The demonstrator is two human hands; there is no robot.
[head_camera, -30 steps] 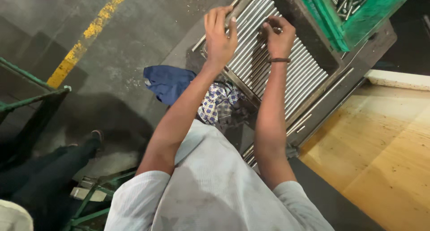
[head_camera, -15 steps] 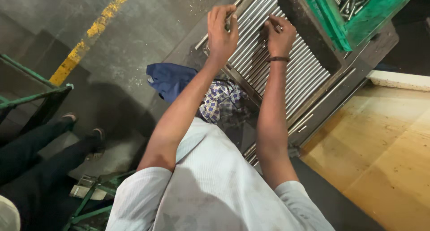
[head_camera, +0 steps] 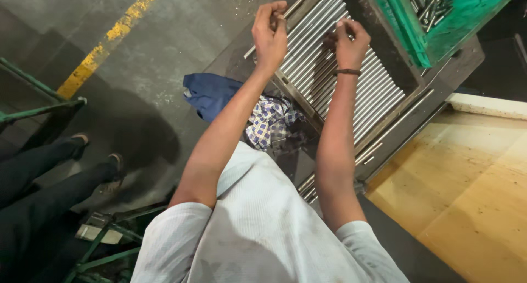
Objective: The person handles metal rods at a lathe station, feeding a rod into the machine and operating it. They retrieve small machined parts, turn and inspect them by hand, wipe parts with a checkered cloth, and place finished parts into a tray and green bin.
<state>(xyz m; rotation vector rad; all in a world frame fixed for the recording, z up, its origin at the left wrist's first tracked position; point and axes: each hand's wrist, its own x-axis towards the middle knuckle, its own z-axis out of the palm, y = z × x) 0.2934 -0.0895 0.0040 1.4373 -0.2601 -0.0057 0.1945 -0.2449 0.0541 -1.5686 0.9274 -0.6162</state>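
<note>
Looking down over my own shoulders, I see both arms stretched out over a sloped rack of long polished steel rods [head_camera: 351,91] lying side by side in a dark metal tray [head_camera: 439,91]. My left hand [head_camera: 270,33] is raised above the upper end of the rods, fingers curled in and pinched together with the thumb around something thin; it looks like the end of one rod, but I cannot tell for sure. My right hand [head_camera: 349,41], with a dark band at the wrist, is likewise half closed, fingertips drawn together just above the rod bed; what it grips is hidden behind the knuckles. The two hands sit near each other, apart, not touching. Beyond the rack, at top right, a green plastic crate [head_camera: 466,20] holds short grey metal pieces. Below my left forearm lie a blue cloth [head_camera: 211,94] and a checked cloth [head_camera: 272,121], bunched at the tray's lower edge. A yellow floor line [head_camera: 110,39] runs across the concrete at left, another person's dark-trousered legs [head_camera: 44,173] stand beside a green metal frame [head_camera: 38,105], and a wooden surface [head_camera: 466,195] fills the right.
</note>
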